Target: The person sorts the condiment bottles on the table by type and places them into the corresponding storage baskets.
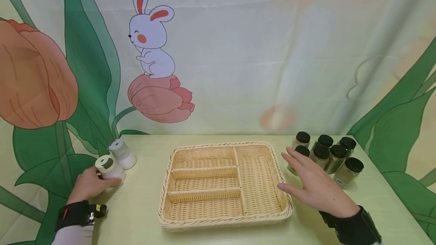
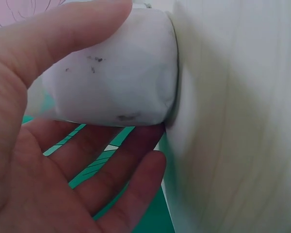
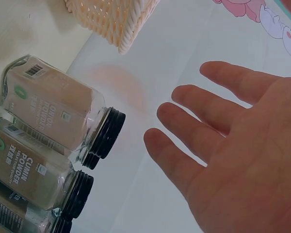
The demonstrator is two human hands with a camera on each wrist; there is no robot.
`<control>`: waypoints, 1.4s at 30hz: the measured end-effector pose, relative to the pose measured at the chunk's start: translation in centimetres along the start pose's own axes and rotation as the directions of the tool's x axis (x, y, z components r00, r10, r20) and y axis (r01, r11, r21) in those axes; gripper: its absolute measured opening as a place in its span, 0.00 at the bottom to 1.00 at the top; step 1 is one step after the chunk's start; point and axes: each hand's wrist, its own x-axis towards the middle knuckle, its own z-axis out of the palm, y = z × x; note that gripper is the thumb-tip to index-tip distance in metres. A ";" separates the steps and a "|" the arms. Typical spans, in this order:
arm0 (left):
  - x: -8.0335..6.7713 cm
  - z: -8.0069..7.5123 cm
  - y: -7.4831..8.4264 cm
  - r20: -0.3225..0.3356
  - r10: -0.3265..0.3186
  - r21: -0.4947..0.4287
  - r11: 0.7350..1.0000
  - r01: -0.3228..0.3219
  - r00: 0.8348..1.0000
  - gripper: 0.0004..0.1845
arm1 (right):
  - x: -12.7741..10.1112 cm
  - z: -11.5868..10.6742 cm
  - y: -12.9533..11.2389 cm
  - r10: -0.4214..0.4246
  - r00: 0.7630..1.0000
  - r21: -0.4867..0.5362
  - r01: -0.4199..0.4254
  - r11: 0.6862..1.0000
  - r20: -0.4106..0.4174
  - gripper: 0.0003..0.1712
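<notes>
Left grip [image 1: 90, 184] is closed round the nearer white shaker [image 1: 112, 170], on the table [image 1: 139, 203] at nine o'clock from the basket [image 1: 218, 223]; right grip [image 1: 316, 184] is released at three. Seemingly a pick-up — calling for an upright lift, clear of the farther shaker [image 1: 124, 155] at one o'clock.

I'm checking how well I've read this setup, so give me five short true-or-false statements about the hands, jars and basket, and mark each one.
1. The left hand is around a pale-topped jar. True.
2. The right hand grips a jar. False: its fingers are extended and hold nothing.
3. The wicker basket has four compartments. True.
4. A label on one of the black-lidded jars reads cumin powder. True.
5. In the head view, the black-lidded jars stand left of the basket. False: they stand to its right.
</notes>
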 end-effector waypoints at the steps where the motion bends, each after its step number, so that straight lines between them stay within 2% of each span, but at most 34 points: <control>1: 0.0 0.0 0.1 -0.003 0.000 0.002 1.000 0.000 1.000 0.52 | 0.0 0.0 0.0 0.001 1.000 0.001 -0.001 1.000 0.001 0.52; 10: -0.3 -0.4 0.3 -0.017 -0.014 0.011 1.000 0.014 1.000 0.51 | 0.0 -0.1 0.0 0.018 1.000 0.001 -0.018 1.000 0.019 0.53; 17: -0.6 -1.1 1.4 -0.026 0.025 0.028 0.999 -0.024 0.999 0.49 | -0.1 -0.3 -0.1 0.014 1.000 0.008 -0.014 1.000 0.014 0.52; 24: -1.4 -2.0 3.9 -0.051 0.113 0.034 0.993 -0.111 0.992 0.44 | -0.1 -0.2 -0.1 0.013 1.000 0.007 -0.013 1.000 0.015 0.52; 30: -2.1 -2.6 6.7 -0.035 0.158 0.015 0.987 -0.158 0.987 0.43 | 0.0 -0.2 -0.1 0.005 1.000 0.010 -0.005 1.000 0.007 0.52; 36: -3.0 -2.4 9.8 -0.037 0.263 -0.019 0.964 -0.264 0.964 0.40 | 0.0 -0.1 -0.1 0.003 1.000 0.024 -0.003 1.000 -0.006 0.51; 42: -3.7 -1.2 12.2 -0.058 0.348 -0.074 0.933 -0.352 0.936 0.36 | 0.0 0.0 -0.5 0.006 1.000 0.027 -0.006 1.000 -0.007 0.51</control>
